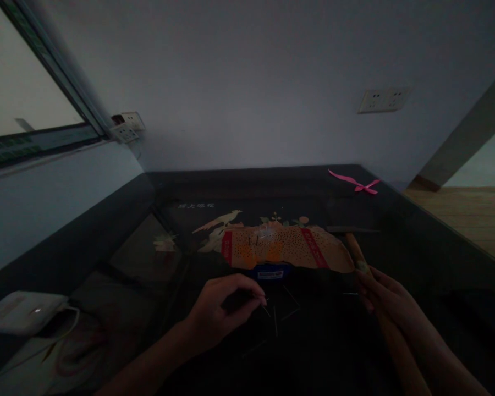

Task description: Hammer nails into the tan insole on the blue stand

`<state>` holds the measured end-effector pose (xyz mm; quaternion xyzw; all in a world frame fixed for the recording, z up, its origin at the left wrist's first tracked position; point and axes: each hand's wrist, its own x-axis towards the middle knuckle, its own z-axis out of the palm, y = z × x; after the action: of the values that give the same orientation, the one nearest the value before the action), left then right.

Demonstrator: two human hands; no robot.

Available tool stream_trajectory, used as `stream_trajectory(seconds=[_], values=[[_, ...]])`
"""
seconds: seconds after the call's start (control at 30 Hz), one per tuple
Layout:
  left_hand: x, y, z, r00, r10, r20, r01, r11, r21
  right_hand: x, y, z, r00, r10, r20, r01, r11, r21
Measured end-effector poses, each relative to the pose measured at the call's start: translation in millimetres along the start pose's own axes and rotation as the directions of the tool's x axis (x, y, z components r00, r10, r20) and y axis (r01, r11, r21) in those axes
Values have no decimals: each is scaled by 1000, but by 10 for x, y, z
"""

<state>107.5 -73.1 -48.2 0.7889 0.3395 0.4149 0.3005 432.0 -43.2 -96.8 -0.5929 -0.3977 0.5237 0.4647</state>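
My right hand (390, 291) is wrapped around the wooden handle of a hammer (356, 250), whose dark head points away from me, beyond the right end of a brown board. My left hand (223, 302) is low over the dark tabletop, thumb and forefinger pinched at the end of a thin nail (266, 311). Several more thin nails (276, 322) lie scattered beside it. Just beyond is the brown dotted board (286, 245) with red strips and orange marks; small dark upright pins seem to stand on its left part. A small blue box (271, 271) sits at its near edge.
The table (247, 187) has a dark, glossy top with a printed bird and flowers. A pink ribbon (365, 188) lies at the far right corner. A white device (27, 313) with a cable is at left. Behind stands a wall with sockets (383, 100). The light is dim.
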Motion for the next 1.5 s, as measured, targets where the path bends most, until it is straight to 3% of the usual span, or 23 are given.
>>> stream_trajectory(seconds=[0.17,0.27,0.37,0.57,0.83,0.97,1.2,1.5], values=[[499,8,-173,973,48,-225,-22,993,117,31,49,26,1000,12,9,-12,1000,-24],[755,-149,-143,961,42,-275,-6,991,132,56,87,12,1000,16,23,-15,999,-36],[857,-318,-67,965,-2,-261,40,989,140,66,113,-17,999,19,50,-16,999,-45],[837,-458,-71,983,-44,-178,78,978,191,58,141,-24,998,30,63,-23,993,-112],[822,-435,-68,992,54,-111,-15,946,324,62,162,22,998,36,52,-27,986,-164],[795,-485,-48,996,34,-84,-1,932,362,55,114,39,996,57,65,-47,988,-147],[785,-561,-63,991,-96,-93,110,981,162,71,186,22,997,55,48,-49,991,-122],[782,-588,-76,981,-173,-85,181,980,88,40,93,57,995,87,58,-78,988,-133]])
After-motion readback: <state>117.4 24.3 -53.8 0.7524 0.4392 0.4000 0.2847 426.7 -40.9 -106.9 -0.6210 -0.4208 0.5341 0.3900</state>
